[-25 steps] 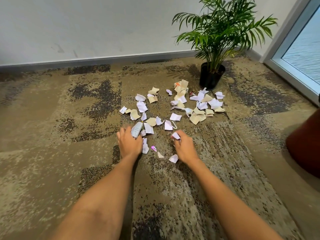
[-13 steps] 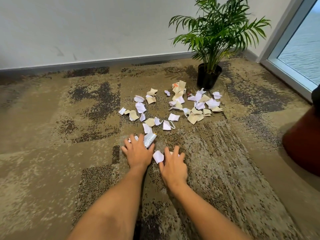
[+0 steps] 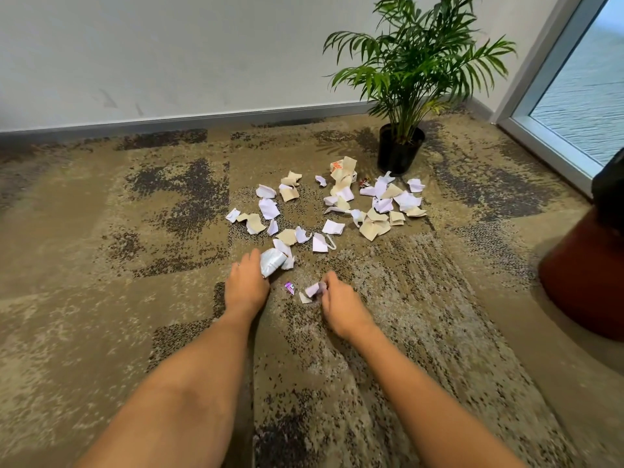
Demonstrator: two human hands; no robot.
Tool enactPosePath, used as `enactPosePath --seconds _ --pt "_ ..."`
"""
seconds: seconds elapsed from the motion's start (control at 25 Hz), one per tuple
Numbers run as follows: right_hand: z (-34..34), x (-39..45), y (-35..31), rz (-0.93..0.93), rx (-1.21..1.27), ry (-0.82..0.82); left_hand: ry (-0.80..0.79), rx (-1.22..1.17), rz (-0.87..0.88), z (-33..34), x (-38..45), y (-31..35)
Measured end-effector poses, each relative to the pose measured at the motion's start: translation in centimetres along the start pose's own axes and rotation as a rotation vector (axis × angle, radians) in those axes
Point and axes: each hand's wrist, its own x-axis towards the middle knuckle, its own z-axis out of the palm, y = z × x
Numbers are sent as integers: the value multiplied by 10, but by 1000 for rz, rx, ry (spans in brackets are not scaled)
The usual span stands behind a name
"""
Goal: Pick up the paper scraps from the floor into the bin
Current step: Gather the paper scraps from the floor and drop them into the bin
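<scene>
Several white and tan paper scraps (image 3: 337,211) lie scattered on the patterned carpet in front of a potted plant. My left hand (image 3: 246,285) is closed around a bunch of white scraps (image 3: 271,261) at the near edge of the pile. My right hand (image 3: 337,305) pinches a small white scrap (image 3: 312,289) just above the carpet. A tiny purple scrap (image 3: 289,288) lies between my two hands. A reddish-brown bin (image 3: 584,275) with a dark liner stands at the right edge, partly cut off.
A potted palm (image 3: 400,153) in a black pot stands just behind the scraps. A grey wall with a skirting board (image 3: 189,119) runs along the back. A glass door frame (image 3: 547,140) closes off the right corner. Carpet (image 3: 101,265) stretches to the left.
Both hands swept scraps toward me and closed on them. They have since drawn apart, the left holding a bunch and the right a small piece. The purple scrap now shows between them.
</scene>
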Motion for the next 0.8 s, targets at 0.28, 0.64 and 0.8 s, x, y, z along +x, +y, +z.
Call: enactPosePath --seconds 0.28,0.64,0.8 --pt "-9 2 13 239 452 143 151 -311 -190 1 0 -10" --pt "-16 12 -5 215 526 -64 123 -254 -170 2 -15 -13" --pt "5 7 -34 151 273 -89 206 -175 -197 6 -36 -20"
